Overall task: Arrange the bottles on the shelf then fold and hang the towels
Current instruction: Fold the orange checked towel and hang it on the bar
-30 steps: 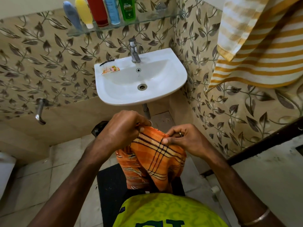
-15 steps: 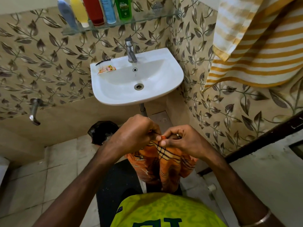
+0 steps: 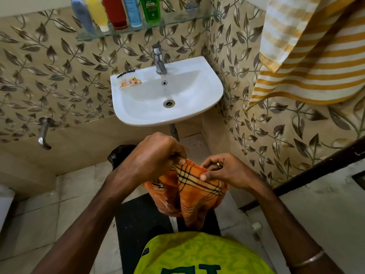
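We pinch the orange towel (image 3: pixel 189 190) by its top hem, left hand (image 3: pixel 152 157) and right hand (image 3: pixel 227 173) close together, cloth hanging below.

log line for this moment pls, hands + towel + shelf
left hand: pinches orange towel top edge | right hand: pinches same edge | towel: bunched, unhung | bottles: on glass shelf

Leaf-patterned wall tiles (image 3: pixel 49 80) surround a white sink (image 3: pixel 213 89).
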Demonstrator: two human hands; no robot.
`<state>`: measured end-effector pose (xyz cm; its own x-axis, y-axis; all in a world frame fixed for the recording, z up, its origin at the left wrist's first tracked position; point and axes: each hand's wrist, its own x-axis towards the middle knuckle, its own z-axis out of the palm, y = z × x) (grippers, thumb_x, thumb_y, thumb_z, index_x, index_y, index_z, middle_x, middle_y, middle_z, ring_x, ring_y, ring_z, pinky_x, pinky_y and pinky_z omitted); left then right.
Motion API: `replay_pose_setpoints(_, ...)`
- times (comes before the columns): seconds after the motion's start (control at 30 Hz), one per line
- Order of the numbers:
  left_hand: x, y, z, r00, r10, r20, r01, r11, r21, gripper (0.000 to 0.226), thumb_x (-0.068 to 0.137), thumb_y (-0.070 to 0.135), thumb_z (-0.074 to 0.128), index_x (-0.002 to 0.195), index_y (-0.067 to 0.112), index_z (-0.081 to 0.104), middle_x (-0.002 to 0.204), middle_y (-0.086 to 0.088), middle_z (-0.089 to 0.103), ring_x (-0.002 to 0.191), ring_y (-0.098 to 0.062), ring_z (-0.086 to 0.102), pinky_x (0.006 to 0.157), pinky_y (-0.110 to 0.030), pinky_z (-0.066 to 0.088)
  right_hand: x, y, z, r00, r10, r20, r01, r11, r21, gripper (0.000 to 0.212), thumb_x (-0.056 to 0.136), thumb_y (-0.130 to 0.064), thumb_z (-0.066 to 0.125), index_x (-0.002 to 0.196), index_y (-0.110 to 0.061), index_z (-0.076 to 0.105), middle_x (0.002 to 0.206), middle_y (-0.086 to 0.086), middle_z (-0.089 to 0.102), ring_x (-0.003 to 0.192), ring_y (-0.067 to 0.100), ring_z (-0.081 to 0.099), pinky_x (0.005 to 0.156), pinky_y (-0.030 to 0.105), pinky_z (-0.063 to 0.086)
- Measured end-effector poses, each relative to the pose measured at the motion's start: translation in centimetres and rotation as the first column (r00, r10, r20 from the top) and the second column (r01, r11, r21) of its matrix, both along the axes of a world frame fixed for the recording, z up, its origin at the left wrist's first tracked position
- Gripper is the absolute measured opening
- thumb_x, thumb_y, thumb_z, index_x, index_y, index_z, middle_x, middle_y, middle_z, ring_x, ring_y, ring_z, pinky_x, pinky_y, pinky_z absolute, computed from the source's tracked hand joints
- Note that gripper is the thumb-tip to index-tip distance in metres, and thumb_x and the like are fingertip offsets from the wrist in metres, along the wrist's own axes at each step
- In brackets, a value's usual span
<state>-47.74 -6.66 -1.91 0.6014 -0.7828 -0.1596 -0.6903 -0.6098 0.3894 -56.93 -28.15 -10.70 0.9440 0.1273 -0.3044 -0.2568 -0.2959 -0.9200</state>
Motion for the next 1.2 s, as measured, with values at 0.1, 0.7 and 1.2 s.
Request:
replay_pose_setpoints(0.1, 0.2, 0.5, 0.1, 0.999, 0.032, 0.015, -0.032, 0.999, 0.013, 0.012, 0.092, 0.021, 0.068, 0.101, 0.025, 0.076, 0.097, 0.011, 0.071, 0.086, -0.001, 0.062, 0.069, -0.015, 0.046, 0.1, 0.4, 0.0, 0.996, -0.073, 0.052, 0.073, 0.997, 0.002, 0.02, 0.076, -0.025, 0.084, 0.089, -0.015, 0.072, 0.088, 0.007, 0.078, 0.082, 0.021, 0.077, 0.078, 0.04, 0.063)
replay_pose_setpoints(0.7, -0.1, -1.2, -1.6, 0.998, -0.029, -0.064, 0.03, 0.999, 0.019, 0.02, 0.088, 0.027, 0.074, 0.107, 0.032, 0.075, 0.1, 0.011, 0.075, 0.091, -0.007, 0.069, 0.079, -0.038, 0.059, -0.5, 2.4, 1.8, 0.962, -0.158, 0.223, 0.177, 0.982, -0.066, 0.019, 0.071, -0.029, 0.089, 0.08, -0.023, 0.074, 0.081, -0.003, 0.076, 0.074, 0.012, 0.074, 0.068, 0.04, 0.063)
replay_pose_setpoints(1.2, 0.1, -0.3, -1.4, 1.0, 0.018, 0.0, -0.018, 0.995, 0.099, 0.013, 0.089, 0.027, 0.071, 0.101, 0.028, 0.076, 0.099, 0.011, 0.074, 0.092, -0.006, 0.067, 0.082, -0.034, 0.058, -0.2, -0.8, 0.6, 0.999, 0.025, -0.036, -0.03, 0.986, -0.164, 0.03, 0.067, -0.043, 0.085, 0.091, -0.029, 0.073, 0.094, -0.006, 0.077, 0.088, 0.006, 0.073, 0.078, 0.035, 0.062)
